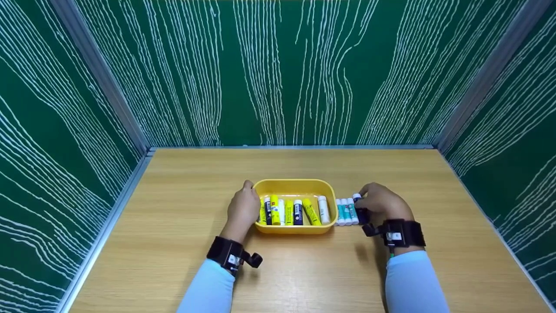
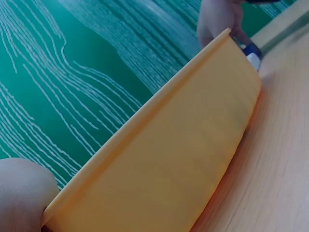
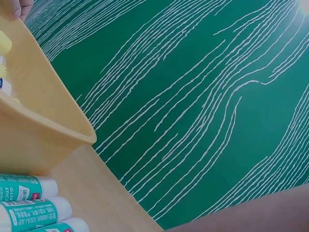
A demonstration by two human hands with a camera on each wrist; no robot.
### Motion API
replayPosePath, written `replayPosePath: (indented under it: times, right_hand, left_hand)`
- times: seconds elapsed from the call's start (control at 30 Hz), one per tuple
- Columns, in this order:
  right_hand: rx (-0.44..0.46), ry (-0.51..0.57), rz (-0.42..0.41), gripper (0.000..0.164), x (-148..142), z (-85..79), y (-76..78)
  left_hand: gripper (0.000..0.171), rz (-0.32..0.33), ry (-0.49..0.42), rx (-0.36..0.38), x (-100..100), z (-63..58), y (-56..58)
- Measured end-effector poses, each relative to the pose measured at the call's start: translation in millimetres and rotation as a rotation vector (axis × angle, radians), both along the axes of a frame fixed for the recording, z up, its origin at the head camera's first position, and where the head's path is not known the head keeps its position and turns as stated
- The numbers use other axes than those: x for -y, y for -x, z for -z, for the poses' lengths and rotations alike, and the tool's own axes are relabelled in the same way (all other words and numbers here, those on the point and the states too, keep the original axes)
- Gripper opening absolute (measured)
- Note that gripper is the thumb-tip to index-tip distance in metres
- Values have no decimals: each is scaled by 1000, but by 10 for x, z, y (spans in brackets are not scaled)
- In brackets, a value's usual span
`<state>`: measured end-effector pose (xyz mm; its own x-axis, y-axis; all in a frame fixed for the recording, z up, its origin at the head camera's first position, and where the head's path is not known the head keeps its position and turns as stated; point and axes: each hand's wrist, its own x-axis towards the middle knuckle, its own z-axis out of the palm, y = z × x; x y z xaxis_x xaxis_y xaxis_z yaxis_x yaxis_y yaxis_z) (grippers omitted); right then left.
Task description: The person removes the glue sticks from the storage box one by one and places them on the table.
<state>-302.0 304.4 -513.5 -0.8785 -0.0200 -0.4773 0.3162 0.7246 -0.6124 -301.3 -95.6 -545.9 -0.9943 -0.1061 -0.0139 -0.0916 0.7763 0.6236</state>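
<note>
A yellow plastic bin (image 1: 295, 229) stands mid-table, with yellow, white and dark glue sticks lying side by side in it. My left hand (image 1: 244, 206) grips its left rim; the thumb shows at the rim in the left wrist view. To the right of the bin, several teal-and-white glue sticks (image 1: 346, 211) lie in a row, their labels readable as glue sticks in the right wrist view. At that row's right end, my right hand (image 1: 384, 202) pinches a dark glue stick (image 1: 363, 216) with a white end, partly hidden by the fingers.
The wooden table (image 1: 295, 278) carries the bin and the row. Green walls (image 1: 295, 74) with white wavy lines enclose it at the back and sides, joined by grey metal frame posts (image 1: 102, 74). Black camera straps (image 1: 404, 232) sit on both wrists.
</note>
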Motion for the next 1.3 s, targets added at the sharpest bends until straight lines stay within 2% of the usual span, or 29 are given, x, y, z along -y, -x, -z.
replayPosePath:
  times: [0.13,0.37,0.43,0.67,0.93,1.13,1.3]
  right_hand:
    - [-1,4,1,61,-3,21,12]
    - [10,95,18,63,-13,36,16]
    - [6,92,20,62,-15,39,20]
    - [11,59,53,59,9,44,33]
    - [5,6,64,61,1,1,36]
    - [-2,-27,46,60,6,-23,45]
    - [-80,-139,-47,66,12,-85,49]
  left_hand:
    - [34,2,1,-2,5,1,0]
    - [34,7,14,-29,7,14,-5]
    - [34,3,10,-22,7,17,-2]
    - [36,-4,-3,7,-5,14,9]
    - [35,0,-2,-1,6,20,18]
    - [34,4,2,-13,16,22,12]
    - [33,7,3,-30,13,36,9]
